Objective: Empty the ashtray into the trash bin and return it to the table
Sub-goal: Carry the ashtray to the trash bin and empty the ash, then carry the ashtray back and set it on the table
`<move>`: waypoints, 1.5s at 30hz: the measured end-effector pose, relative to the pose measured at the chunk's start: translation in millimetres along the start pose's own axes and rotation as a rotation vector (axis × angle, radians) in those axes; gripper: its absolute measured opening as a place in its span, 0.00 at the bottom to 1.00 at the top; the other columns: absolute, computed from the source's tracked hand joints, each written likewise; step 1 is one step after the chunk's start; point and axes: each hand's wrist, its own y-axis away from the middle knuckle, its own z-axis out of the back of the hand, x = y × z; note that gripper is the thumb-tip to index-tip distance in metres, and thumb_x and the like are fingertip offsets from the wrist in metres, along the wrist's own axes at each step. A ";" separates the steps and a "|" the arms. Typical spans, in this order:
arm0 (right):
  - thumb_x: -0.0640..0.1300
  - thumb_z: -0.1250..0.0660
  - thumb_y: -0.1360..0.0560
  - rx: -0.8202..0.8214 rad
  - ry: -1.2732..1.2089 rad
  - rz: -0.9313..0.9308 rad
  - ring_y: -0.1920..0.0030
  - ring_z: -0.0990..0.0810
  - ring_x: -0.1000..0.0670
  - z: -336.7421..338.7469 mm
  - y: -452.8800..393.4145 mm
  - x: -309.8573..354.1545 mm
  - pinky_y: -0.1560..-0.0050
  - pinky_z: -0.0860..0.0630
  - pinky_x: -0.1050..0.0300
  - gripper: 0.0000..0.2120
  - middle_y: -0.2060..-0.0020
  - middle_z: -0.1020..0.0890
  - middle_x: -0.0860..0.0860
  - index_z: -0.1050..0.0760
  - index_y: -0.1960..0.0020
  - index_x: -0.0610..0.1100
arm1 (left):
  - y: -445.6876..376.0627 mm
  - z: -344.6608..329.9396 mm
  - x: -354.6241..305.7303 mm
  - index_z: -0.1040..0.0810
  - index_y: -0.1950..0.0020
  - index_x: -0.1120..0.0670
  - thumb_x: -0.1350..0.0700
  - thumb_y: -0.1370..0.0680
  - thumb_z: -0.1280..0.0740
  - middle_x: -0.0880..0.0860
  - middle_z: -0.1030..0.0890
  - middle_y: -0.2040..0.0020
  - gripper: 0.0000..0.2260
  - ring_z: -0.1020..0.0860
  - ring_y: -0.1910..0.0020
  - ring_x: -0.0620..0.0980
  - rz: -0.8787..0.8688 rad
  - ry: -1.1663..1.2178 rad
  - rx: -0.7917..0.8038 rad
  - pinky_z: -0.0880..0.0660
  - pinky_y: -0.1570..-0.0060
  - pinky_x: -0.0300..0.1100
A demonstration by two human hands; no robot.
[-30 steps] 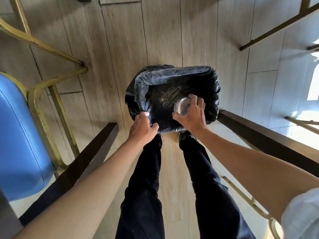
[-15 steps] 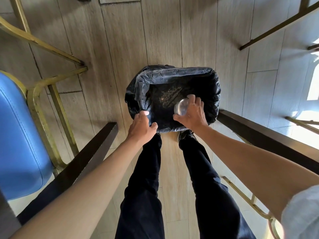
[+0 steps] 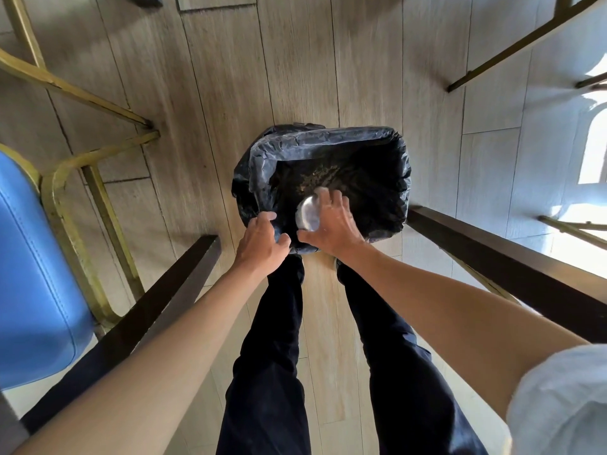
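The trash bin (image 3: pixel 328 136), lined with a black bag, stands on the wooden floor in front of my feet, with brownish ash scattered on the liner inside. My right hand (image 3: pixel 333 224) holds the small shiny metal ashtray (image 3: pixel 308 211) tipped on its side over the bin's near part; my fingers cover much of it. My left hand (image 3: pixel 261 241) pinches the bag at the bin's near left rim.
A blue padded chair (image 3: pixel 36 274) with a gold frame (image 3: pixel 95 178) stands at the left. Dark wooden beams (image 3: pixel 157 307) (image 3: pixel 509 267) run on either side of my legs. More thin metal legs (image 3: pixel 512 47) cross the upper right, near bright sunlit floor.
The ashtray and my right hand have shifted slightly left toward my left hand and look blurred from motion. My left hand keeps its grip on the bag rim.
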 end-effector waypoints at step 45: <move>0.60 0.42 0.15 0.366 -1.198 0.111 0.35 0.17 0.44 325.2 481.5 128.9 0.40 0.17 0.46 0.22 0.35 0.16 0.44 0.19 0.31 0.49 | 526.4 96.0 -144.3 0.44 0.21 0.55 0.43 0.37 0.19 0.49 0.38 0.25 0.52 0.35 0.25 0.46 -0.691 0.242 -0.649 0.32 0.29 0.43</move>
